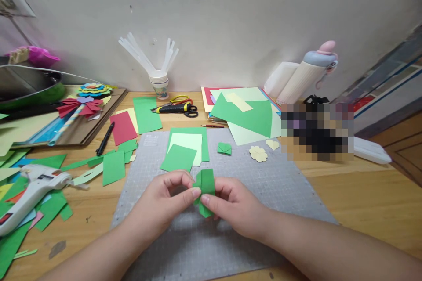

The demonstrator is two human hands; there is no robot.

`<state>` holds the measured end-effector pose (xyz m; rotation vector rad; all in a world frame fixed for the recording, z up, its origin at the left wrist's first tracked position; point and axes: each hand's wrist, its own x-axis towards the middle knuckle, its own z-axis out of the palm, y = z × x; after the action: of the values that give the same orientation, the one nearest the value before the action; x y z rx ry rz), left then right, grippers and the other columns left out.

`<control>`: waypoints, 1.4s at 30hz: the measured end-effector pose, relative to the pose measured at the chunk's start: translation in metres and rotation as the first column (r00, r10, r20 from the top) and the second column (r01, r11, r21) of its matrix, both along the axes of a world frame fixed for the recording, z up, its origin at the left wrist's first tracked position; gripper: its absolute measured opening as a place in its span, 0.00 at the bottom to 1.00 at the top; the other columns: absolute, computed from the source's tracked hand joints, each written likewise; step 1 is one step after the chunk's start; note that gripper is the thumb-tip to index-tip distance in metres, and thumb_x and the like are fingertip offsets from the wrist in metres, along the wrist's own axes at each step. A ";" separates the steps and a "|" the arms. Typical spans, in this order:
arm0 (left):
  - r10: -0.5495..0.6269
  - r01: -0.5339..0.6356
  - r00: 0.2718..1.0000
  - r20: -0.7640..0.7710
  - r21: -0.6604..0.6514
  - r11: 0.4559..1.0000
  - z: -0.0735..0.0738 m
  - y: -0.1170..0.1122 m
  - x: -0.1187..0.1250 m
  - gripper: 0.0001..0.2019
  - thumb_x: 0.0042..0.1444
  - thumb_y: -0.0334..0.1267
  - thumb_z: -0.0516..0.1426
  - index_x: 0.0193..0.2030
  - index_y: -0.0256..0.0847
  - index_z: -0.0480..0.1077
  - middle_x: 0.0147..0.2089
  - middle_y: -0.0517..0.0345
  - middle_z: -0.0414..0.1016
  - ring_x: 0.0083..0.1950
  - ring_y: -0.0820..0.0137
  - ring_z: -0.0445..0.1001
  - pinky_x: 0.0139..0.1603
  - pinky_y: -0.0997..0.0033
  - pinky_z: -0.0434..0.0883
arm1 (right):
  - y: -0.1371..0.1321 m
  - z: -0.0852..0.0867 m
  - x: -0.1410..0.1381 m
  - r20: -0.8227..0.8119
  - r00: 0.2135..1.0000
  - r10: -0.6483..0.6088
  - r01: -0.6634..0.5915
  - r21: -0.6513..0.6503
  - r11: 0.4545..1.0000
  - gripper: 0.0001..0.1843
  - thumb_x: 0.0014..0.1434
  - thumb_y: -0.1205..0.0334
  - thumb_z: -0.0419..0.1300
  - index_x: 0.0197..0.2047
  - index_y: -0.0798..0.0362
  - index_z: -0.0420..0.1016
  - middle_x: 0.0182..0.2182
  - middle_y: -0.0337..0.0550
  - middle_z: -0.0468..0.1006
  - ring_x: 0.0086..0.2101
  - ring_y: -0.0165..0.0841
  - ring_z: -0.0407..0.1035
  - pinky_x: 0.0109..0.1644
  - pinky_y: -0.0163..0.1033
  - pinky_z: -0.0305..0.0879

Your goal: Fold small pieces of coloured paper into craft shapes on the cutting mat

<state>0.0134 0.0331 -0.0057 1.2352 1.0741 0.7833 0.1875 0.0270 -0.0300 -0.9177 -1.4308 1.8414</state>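
Observation:
Between my two hands, above the grey cutting mat (158,246), is a folded piece of green paper (207,182). My left hand (173,191) pinches its left edge between thumb and fingers. From the other side my right hand (232,202) grips it, the thumb pressed on its front and the fingers partly hidden behind. Farther back on the mat lie a small folded green paper heart (224,148), a cream paper flower (258,153) and a cream paper heart (272,144). A stack of green and pale rectangles (180,158) rests behind my left hand.
A white glue gun (36,189) lies on green scraps at the left. Behind the mat are scissors (189,112), a black pen (105,138), a paper cup (159,85) of white sticks and a paper pile (250,116). A bottle (305,74) leans against the wall.

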 end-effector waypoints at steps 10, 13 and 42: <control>-0.074 0.078 0.989 -0.128 0.021 0.997 -0.005 -0.002 0.001 0.07 0.52 0.36 0.58 0.26 0.40 0.66 0.27 0.63 0.67 0.31 0.72 0.65 0.34 0.73 0.61 | 0.003 0.003 -0.001 -0.022 0.997 -0.080 0.079 -0.036 0.996 0.08 0.55 0.59 0.59 0.30 0.55 0.67 0.23 0.33 0.64 0.25 0.24 0.58 0.27 0.31 0.55; -0.071 0.072 0.990 -0.122 0.004 0.997 -0.006 -0.003 0.001 0.07 0.51 0.37 0.58 0.26 0.39 0.66 0.26 0.63 0.67 0.31 0.72 0.64 0.33 0.74 0.61 | 0.004 0.002 -0.001 -0.007 0.997 -0.078 0.077 -0.060 0.995 0.09 0.54 0.59 0.59 0.27 0.55 0.65 0.20 0.32 0.62 0.22 0.24 0.55 0.25 0.31 0.53; 0.007 0.001 0.998 0.068 -0.107 0.994 -0.005 0.000 0.003 0.08 0.47 0.42 0.64 0.28 0.40 0.74 0.31 0.60 0.73 0.35 0.70 0.69 0.38 0.72 0.67 | 0.003 0.007 0.000 -0.054 0.993 -0.104 0.103 -0.010 0.995 0.17 0.55 0.50 0.59 0.25 0.54 0.65 0.20 0.33 0.62 0.22 0.25 0.54 0.25 0.31 0.52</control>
<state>0.0163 0.0329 -0.0110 1.1089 1.0491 0.7552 0.1871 0.0296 -0.0229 -0.9206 -1.3196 1.7830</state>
